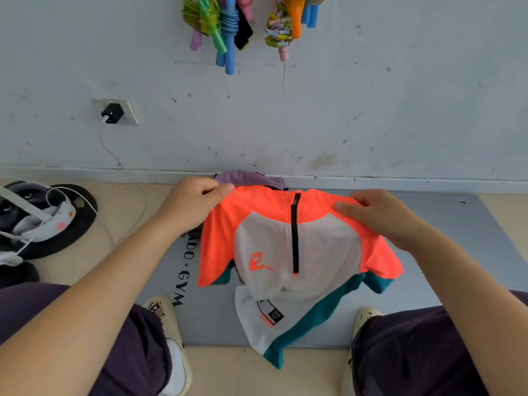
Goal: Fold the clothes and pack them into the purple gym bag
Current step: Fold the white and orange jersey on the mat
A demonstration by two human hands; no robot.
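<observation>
An orange, white and teal shirt [297, 252] with a black front zip hangs by its shoulders over a grey mat [428, 252]. My left hand [197, 204] pinches its left shoulder and my right hand [380, 215] pinches its right shoulder. The shirt's lower hem trails on the mat between my feet. Behind the shirt, against the wall, a sliver of the purple gym bag [251, 178] shows; most of it is hidden by the shirt.
A headset with white cables [40, 215] lies on a black round base at the left. A charger [113, 113] sits in a wall socket. Coloured skipping ropes [228, 24] hang on the wall above. My two shoes [171, 338] stand at the mat's near edge.
</observation>
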